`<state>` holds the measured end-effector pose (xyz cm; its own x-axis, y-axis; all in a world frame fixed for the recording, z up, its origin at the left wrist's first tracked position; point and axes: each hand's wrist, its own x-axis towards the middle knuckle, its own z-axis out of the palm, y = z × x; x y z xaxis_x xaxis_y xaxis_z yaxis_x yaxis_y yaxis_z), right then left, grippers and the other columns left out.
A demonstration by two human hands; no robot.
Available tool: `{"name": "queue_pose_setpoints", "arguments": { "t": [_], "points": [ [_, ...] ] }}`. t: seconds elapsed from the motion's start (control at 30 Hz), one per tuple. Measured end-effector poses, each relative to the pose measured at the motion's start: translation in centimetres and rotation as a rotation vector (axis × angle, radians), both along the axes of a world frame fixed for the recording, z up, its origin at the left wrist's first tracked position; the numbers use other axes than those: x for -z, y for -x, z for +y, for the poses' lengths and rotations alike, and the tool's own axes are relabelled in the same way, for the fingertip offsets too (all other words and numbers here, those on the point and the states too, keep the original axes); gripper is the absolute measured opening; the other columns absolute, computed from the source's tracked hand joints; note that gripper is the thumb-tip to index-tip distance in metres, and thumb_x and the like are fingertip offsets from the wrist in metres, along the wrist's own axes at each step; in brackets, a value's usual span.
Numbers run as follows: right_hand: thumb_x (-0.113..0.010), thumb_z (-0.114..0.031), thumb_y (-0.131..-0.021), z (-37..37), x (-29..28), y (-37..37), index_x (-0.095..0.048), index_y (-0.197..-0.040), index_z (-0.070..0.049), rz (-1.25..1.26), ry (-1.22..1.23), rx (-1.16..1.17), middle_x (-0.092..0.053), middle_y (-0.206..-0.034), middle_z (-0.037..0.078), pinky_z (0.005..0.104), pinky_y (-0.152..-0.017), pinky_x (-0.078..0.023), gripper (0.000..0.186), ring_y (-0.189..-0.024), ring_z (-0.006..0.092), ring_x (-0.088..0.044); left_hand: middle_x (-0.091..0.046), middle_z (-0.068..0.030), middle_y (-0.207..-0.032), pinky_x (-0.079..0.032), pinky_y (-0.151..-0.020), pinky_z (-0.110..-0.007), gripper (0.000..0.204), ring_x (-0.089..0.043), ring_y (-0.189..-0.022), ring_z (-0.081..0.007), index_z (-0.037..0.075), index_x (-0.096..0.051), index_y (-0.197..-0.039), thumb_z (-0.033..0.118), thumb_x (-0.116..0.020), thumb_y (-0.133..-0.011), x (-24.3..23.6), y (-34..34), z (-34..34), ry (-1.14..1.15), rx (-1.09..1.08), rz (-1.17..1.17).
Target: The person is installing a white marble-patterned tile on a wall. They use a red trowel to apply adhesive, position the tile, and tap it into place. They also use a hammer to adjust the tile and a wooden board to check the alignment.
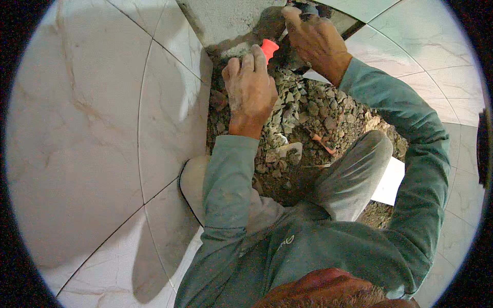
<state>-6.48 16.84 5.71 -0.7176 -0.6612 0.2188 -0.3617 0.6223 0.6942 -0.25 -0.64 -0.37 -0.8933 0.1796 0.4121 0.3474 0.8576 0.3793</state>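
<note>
My left hand (251, 84) is closed low over the broken rubble, with its fingers curled. Past its fingertips sticks a bright orange-red flared tool handle (269, 49); the rest of that tool is hidden by the hand. Farther up and to the right, my right hand (319, 43) is bent inward, fingers wrapped round a dark object (308, 9) at the top edge. Most of that object is covered, so its kind cannot be made out. Both hands are dusty and close to the rough grey concrete (231, 20).
Loose stone rubble (308, 108) fills the patch before my knees. A small orange-brown shard (323, 143) and a white flat piece (390, 180) lie there. Large marble-patterned tiles (97, 128) cover the left side; more pale tiles (411, 46) are at right.
</note>
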Motion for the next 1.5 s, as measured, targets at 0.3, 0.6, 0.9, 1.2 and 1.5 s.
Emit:
{"name": "queue_pose_setpoints", "arguments": {
  "t": [0.3, 0.6, 0.9, 1.2, 1.5],
  "points": [
    [-0.061, -0.020, -0.087, -1.8, -1.9, -0.4, -0.070, -0.101, -0.004, -0.250, -0.018, 0.122, -0.065, -0.088, 0.008, 0.0307, -0.060, -0.049, 0.023, -0.079, 0.0169, -0.065, -0.060, -0.0215, -0.112, -0.045, -0.092, -0.047, 0.053, -0.054, -0.100, -0.0398, -0.007, -0.054, -0.131, 0.010, -0.057, -0.081, 1.0, 0.2, 0.0, -0.050, 0.014, 0.067],
    [-0.063, -0.019, -0.087, -1.8, -0.2, 1.5, -0.064, -0.112, 0.009, -0.169, 0.012, 0.060, -0.071, -0.094, 0.016, 0.0340, -0.056, -0.056, 0.038, -0.073, 0.0218, -0.071, -0.060, -0.0202, -0.108, -0.045, -0.092, -0.049, 0.052, -0.053, -0.098, -0.0398, -0.006, -0.054, -0.133, 0.014, -0.054, -0.084, 1.8, 0.5, 0.1, -0.086, 0.041, 0.098],
    [-0.062, -0.015, -0.086, 1.3, 2.1, 0.1, -0.022, -0.149, 0.013, -0.142, 0.196, 0.139, -0.067, -0.067, 0.006, 0.0346, -0.047, -0.050, 0.080, -0.056, 0.0196, -0.067, -0.062, -0.0149, -0.106, -0.045, -0.089, -0.048, 0.056, -0.055, -0.099, -0.0332, -0.004, -0.050, -0.135, 0.013, -0.061, -0.083, 1.8, -0.2, 1.4, 0.050, -0.066, 0.114],
    [-0.062, -0.020, -0.089, 2.0, 2.9, -0.5, -0.022, -0.154, 0.001, -0.157, 0.447, 0.050, -0.066, -0.064, 0.008, 0.0370, -0.046, -0.048, 0.079, -0.054, 0.0242, -0.065, -0.064, -0.0193, -0.109, -0.050, -0.086, -0.049, 0.049, -0.062, -0.098, -0.0381, -0.002, -0.054, -0.125, 0.021, -0.064, -0.082, -1.2, -1.7, 3.1, 0.105, -0.138, -0.088],
    [-0.056, -0.016, -0.090, 0.6, 2.1, -0.6, -0.039, -0.141, 0.001, -0.164, 0.638, 0.058, -0.068, -0.065, 0.011, 0.0436, -0.047, -0.055, 0.056, -0.055, 0.0285, -0.069, -0.064, -0.0216, -0.090, -0.047, -0.078, -0.050, 0.031, -0.060, -0.087, -0.0440, 0.001, -0.058, -0.098, 0.024, -0.065, -0.078, -3.4, -0.1, 0.5, -0.257, 0.078, -0.403]
  ]
}}
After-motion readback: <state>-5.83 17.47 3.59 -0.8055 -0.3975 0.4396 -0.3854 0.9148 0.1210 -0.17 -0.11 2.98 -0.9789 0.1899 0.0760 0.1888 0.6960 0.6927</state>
